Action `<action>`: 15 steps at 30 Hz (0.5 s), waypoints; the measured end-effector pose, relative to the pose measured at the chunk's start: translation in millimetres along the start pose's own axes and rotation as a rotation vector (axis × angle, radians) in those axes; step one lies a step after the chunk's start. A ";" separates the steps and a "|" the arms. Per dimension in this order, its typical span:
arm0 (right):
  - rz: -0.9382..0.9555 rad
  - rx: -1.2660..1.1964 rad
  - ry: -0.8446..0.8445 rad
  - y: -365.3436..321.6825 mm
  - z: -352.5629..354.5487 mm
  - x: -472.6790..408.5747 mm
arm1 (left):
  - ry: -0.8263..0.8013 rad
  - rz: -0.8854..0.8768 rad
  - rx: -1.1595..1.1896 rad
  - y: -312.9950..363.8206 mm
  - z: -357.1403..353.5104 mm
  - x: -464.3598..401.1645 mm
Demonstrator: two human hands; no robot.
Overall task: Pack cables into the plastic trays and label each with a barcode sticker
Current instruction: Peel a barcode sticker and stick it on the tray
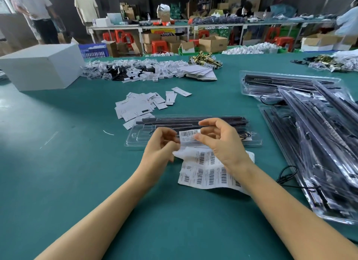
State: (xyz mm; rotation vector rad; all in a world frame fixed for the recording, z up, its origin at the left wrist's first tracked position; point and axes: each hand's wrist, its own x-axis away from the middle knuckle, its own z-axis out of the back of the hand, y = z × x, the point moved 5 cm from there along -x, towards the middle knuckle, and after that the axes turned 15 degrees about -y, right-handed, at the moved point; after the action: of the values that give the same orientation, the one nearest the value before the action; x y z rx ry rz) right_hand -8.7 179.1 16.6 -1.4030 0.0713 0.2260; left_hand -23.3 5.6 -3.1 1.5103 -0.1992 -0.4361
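Between the two hands, above the near edge of a clear plastic tray (135,139), a single barcode sticker (188,135) is held level. The right hand (219,141) has a narrow grip on it, thumb and forefinger pinching its right end, while the left hand (160,147) pinches its left end with curled fingers. Just below the hands a sheet of barcode stickers (205,170) lies crumpled on the green surface (77,172), partly under the right wrist. The tray lies crosswise behind the sticker and holds long black strips and a coiled black cable (247,134) at its right end. Behind the tray, white paper cards (143,104) are scattered. To the right, a heap of filled clear trays (310,135) lies piled, with a loose black cable (288,175) beside it. A white box (40,66) stands far left.
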 end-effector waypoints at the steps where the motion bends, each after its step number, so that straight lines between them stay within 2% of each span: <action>1: 0.006 -0.012 -0.012 0.6 -2.7 0.4 | 0.016 -0.006 0.039 0.4 3.8 -0.5; 6: 0.021 -0.005 -0.048 2.2 -10.0 1.3 | 0.032 -0.024 0.041 -1.7 12.6 -1.5; 15: -0.007 0.050 -0.061 7.7 -13.0 0.6 | 0.096 -0.033 -0.160 -1.6 16.1 -4.8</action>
State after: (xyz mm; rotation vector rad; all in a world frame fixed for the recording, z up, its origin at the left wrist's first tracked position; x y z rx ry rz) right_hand -8.5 167.6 6.8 -1.3451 0.0213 0.2591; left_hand -34.2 -7.2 -3.0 1.3751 -0.0617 -0.3955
